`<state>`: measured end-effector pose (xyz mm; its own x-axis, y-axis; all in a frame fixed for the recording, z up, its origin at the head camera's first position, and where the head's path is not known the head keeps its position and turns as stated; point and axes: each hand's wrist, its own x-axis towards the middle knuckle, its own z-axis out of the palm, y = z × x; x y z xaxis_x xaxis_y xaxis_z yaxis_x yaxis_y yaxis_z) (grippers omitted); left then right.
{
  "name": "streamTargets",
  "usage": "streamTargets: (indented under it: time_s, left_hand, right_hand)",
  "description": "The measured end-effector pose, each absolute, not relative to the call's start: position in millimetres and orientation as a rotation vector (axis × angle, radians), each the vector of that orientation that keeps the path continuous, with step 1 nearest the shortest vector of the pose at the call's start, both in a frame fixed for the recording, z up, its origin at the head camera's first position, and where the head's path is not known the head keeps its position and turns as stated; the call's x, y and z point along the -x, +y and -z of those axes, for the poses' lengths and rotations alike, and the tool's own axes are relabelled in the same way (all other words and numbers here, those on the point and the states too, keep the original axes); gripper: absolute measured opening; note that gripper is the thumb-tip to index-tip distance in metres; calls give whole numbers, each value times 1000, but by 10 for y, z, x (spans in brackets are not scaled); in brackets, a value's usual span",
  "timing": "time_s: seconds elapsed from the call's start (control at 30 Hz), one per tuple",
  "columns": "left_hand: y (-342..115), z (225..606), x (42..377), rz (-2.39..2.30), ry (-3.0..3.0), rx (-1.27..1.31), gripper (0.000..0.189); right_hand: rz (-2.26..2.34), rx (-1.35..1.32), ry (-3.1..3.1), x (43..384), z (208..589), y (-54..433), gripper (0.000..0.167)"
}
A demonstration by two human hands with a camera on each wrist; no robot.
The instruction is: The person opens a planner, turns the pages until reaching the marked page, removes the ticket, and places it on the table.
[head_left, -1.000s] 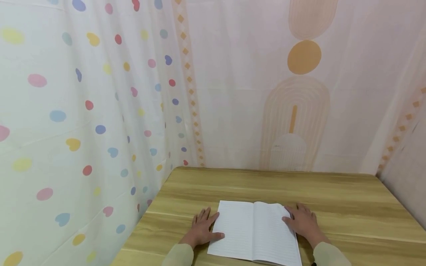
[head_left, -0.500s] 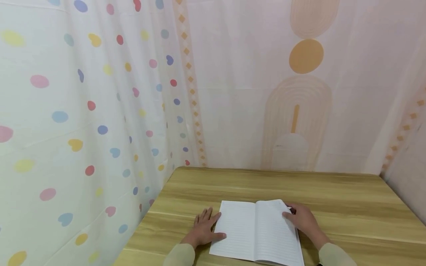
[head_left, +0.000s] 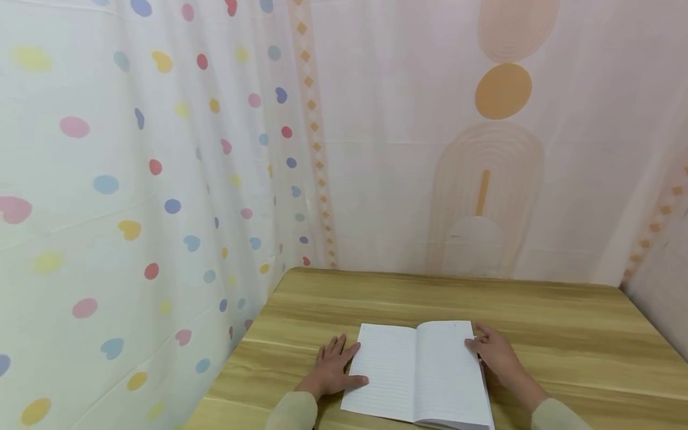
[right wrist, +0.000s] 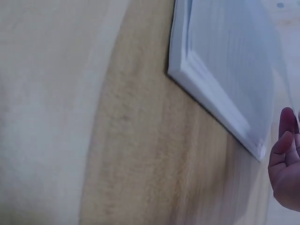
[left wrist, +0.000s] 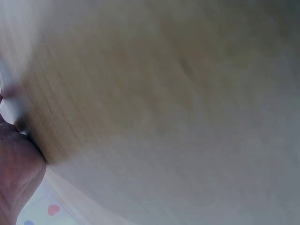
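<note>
An open notebook (head_left: 388, 373) with lined pages lies on the wooden table. My left hand (head_left: 331, 367) rests spread at its left edge, thumb on the left page and the other fingers on the table. At the top outer corner of the right page (head_left: 448, 370), my right hand (head_left: 498, 353) pinches a leaf between thumb and fingers. In the right wrist view that leaf rises off the thick page block (right wrist: 220, 98) toward the right hand (right wrist: 287, 168). Only part of the left hand (left wrist: 21, 168) shows in the left wrist view.
The wooden table top (head_left: 564, 334) extends around the notebook. A dotted curtain (head_left: 177, 179) hangs along the left, and a pale patterned curtain (head_left: 387, 179) stands behind the table's far edge.
My right hand has gone from lying flat over the page's corner to pinching a leaf, lifting it and shifting slightly right. My left hand keeps its place on the notebook.
</note>
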<state>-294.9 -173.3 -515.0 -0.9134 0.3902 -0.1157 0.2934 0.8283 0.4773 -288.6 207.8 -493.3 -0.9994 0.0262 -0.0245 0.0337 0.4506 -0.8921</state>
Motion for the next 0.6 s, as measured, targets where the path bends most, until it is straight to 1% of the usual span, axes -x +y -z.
streamTargets:
  time_s: [0.17, 0.3, 0.47, 0.6]
  left_hand:
    - [-1720, 5112, 2936, -698, 2799, -528, 84]
    - [-1719, 5101, 2924, -709, 2798, -529, 84]
    - [-1727, 5103, 2925, -738, 2790, -536, 85]
    - [-1737, 5114, 2943, -758, 2780, -528, 86]
  right_hand:
    - [1827, -114, 2519, 2849, 4913, 2058, 52]
    - [1879, -112, 2487, 2826, 4894, 2009, 46]
    - [1899, -101, 2455, 2790, 4835, 1934, 45]
    - [1979, -105, 2350, 2785, 4764, 1858, 51]
